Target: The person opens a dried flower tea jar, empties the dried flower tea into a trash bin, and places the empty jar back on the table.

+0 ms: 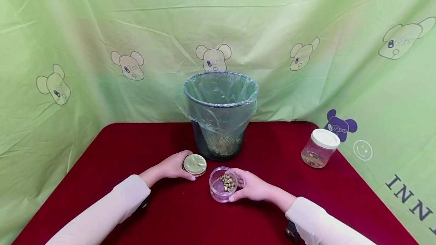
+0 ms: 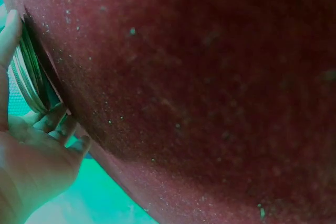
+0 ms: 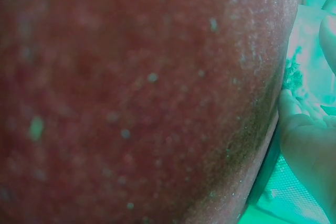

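In the head view, my left hand [image 1: 178, 166] grips a round gold lid [image 1: 195, 164] by its edge, near the base of the bin. The left wrist view shows the ridged side of the lid [image 2: 30, 74] between the thumb and the fingers. Left of centre from the bin's foot, a clear round jar [image 1: 218, 196] stands uncovered, with small brown pellets [image 1: 227, 183] gathered on one side inside. My right hand [image 1: 253, 186] holds this jar, thumb at the near side and fingers behind. Only part of the right hand [image 3: 310, 140] appears in its wrist view.
A black mesh bin [image 1: 220, 144] with a clear plastic liner [image 1: 218, 118] stands at the back of the red table [image 1: 163, 207]. Some brownish contents show through its mesh. A clear jar with a white lid [image 1: 320, 150] sits at the right, holding a little material. Green printed cloth surrounds the table.
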Motion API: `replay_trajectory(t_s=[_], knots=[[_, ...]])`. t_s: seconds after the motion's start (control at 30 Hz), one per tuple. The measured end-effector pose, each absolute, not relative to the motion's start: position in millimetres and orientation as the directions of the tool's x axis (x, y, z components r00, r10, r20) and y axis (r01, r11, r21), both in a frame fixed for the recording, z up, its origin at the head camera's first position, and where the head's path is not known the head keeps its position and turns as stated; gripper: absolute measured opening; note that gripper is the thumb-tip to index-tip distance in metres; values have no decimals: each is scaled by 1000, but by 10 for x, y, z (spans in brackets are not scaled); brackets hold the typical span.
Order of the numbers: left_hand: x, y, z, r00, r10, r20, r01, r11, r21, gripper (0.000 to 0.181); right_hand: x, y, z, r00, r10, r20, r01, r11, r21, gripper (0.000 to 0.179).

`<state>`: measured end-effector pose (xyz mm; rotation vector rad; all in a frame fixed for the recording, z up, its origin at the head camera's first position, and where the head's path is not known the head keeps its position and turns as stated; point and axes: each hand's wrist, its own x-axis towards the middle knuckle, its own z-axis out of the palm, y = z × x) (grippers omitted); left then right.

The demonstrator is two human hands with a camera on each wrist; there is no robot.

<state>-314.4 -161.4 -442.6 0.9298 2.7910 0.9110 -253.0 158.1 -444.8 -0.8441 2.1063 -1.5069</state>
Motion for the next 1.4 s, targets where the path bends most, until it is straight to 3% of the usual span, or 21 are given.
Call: replay_trajectory(t_s=[0.3,0.8,1.4], knots=[[-3153,-1594,-4469,-823,563,76,511,673,535,88,-2530,1581,-4476,-740,-672,5,-222,238,-946,77],[-3133,-1584,-4421,-803,596,-15,487,670,560,86,-2533,1582,-4481,-742,-670,7,-222,236,-946,76],[-3108,-1579,-4403,-818,575,-9,469,676,568,93,-2524,1581,-4482,-745,-667,3,-223,244,-944,76]])
